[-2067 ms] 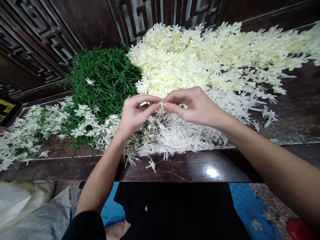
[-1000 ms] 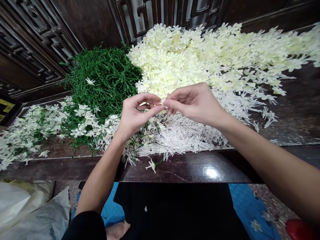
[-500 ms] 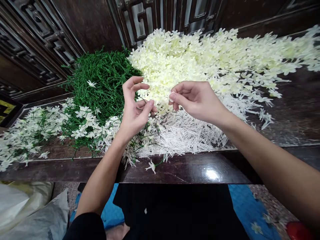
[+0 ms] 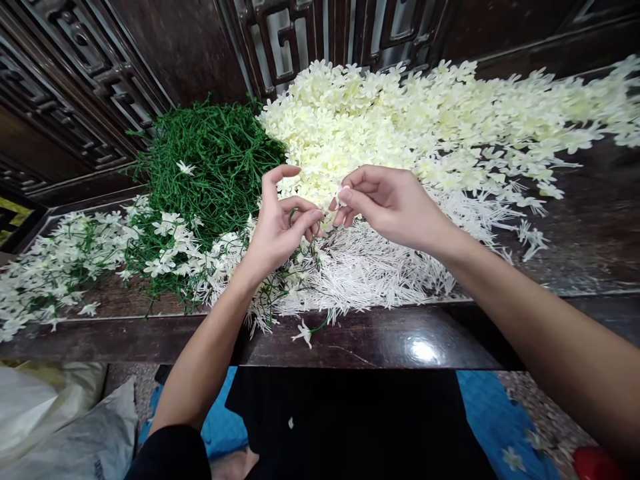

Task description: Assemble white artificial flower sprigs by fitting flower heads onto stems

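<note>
My left hand pinches a thin green plastic stem between thumb and fingertips, its index finger raised and curved. Close to it, my right hand is closed on a small white artificial flower, mostly covered by the fingertips. Both hands hover above the heaps on the dark wooden bench. Behind them spreads a large pile of cream flower blossoms. Beneath the right hand lie many white thread-like pieces. A tangled mound of green stems sits beyond my left hand.
White flowers on green stems cover the bench's left end. One stemmed flower lies at the front edge of the bench. Carved dark wood panels rise behind. Pale sacks and a blue mat are on the floor.
My left hand has moved slightly right and down, bringing the green stem nearer the right hand. The right hand, still closed on the white flower, has barely shifted.
</note>
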A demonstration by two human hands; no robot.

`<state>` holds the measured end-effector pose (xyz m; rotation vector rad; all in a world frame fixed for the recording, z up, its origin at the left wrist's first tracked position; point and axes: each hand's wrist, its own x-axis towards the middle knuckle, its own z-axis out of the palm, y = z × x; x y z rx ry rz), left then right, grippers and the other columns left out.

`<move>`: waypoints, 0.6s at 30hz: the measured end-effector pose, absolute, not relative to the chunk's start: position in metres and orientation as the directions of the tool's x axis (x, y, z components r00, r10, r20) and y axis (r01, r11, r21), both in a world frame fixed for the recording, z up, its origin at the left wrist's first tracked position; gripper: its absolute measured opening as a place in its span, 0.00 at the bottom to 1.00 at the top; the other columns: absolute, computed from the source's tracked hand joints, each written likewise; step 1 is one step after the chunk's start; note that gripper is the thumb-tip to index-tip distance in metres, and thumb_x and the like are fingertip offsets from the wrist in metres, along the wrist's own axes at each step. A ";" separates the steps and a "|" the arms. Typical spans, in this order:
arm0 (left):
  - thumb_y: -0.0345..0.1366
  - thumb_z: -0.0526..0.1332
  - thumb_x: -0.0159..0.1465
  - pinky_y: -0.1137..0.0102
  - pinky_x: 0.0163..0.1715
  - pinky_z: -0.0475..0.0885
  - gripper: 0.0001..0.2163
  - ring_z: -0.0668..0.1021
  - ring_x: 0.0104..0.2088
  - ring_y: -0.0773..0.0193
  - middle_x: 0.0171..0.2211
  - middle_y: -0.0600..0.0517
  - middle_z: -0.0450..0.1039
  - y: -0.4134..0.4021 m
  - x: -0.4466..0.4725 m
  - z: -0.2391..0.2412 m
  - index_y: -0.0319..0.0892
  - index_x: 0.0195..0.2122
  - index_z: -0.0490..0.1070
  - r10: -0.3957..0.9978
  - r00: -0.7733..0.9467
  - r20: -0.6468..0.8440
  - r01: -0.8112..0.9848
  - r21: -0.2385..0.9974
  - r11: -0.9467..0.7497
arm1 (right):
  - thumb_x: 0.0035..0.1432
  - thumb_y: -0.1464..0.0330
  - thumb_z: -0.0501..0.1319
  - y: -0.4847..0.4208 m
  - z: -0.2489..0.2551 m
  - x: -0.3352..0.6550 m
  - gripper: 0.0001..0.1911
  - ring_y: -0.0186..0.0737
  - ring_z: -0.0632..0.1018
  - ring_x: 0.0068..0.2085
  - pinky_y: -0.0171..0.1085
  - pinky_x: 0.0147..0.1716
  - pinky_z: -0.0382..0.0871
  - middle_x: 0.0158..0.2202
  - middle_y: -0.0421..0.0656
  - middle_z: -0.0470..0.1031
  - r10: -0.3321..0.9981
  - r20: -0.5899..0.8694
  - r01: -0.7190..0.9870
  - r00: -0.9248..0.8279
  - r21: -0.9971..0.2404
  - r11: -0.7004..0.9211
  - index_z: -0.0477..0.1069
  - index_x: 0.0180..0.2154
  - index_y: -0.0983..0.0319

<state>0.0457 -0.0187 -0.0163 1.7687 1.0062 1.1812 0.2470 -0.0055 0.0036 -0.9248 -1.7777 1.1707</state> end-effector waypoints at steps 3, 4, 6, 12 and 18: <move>0.35 0.65 0.63 0.73 0.23 0.77 0.19 0.81 0.25 0.67 0.29 0.58 0.74 -0.018 0.046 -0.016 0.48 0.50 0.57 0.923 0.263 0.279 0.191 0.923 -0.334 | 0.62 0.63 0.64 -0.007 0.006 0.247 0.07 0.39 0.78 0.28 0.44 0.31 0.76 0.28 0.41 0.75 0.884 0.207 0.140 -0.419 -0.947 0.289 0.69 0.34 0.57; 0.35 0.65 0.63 0.73 0.22 0.78 0.18 0.81 0.25 0.67 0.29 0.58 0.74 -0.018 0.046 -0.016 0.48 0.48 0.57 0.931 0.255 0.262 0.190 0.930 -0.313 | 0.62 0.63 0.64 -0.008 0.007 0.247 0.07 0.39 0.77 0.27 0.44 0.30 0.76 0.28 0.41 0.75 0.886 0.204 0.144 -0.417 -0.947 0.286 0.69 0.34 0.57; 0.36 0.65 0.63 0.74 0.20 0.77 0.18 0.80 0.23 0.69 0.30 0.58 0.74 -0.017 0.046 -0.015 0.49 0.47 0.57 0.944 0.231 0.234 0.192 0.941 -0.280 | 0.62 0.64 0.64 -0.008 0.007 0.247 0.07 0.38 0.75 0.26 0.44 0.29 0.75 0.28 0.41 0.75 0.889 0.204 0.154 -0.411 -0.945 0.288 0.69 0.33 0.57; 0.42 0.75 0.54 0.76 0.11 0.65 0.26 0.74 0.13 0.70 0.23 0.61 0.73 -0.018 0.043 -0.014 0.49 0.43 0.58 0.965 0.180 0.192 0.233 0.945 -0.231 | 0.61 0.64 0.65 -0.009 0.006 0.247 0.06 0.38 0.75 0.26 0.43 0.30 0.73 0.26 0.39 0.74 0.876 0.222 0.151 -0.429 -0.938 0.312 0.71 0.33 0.57; 0.45 0.78 0.48 0.78 0.08 0.59 0.23 0.70 0.11 0.72 0.13 0.60 0.67 -0.027 0.047 -0.007 0.43 0.20 0.61 0.964 0.156 0.215 0.376 0.890 -0.259 | 0.62 0.62 0.65 -0.009 0.004 0.248 0.08 0.38 0.75 0.26 0.42 0.28 0.71 0.25 0.39 0.74 0.879 0.179 0.200 -0.441 -0.936 0.291 0.72 0.34 0.58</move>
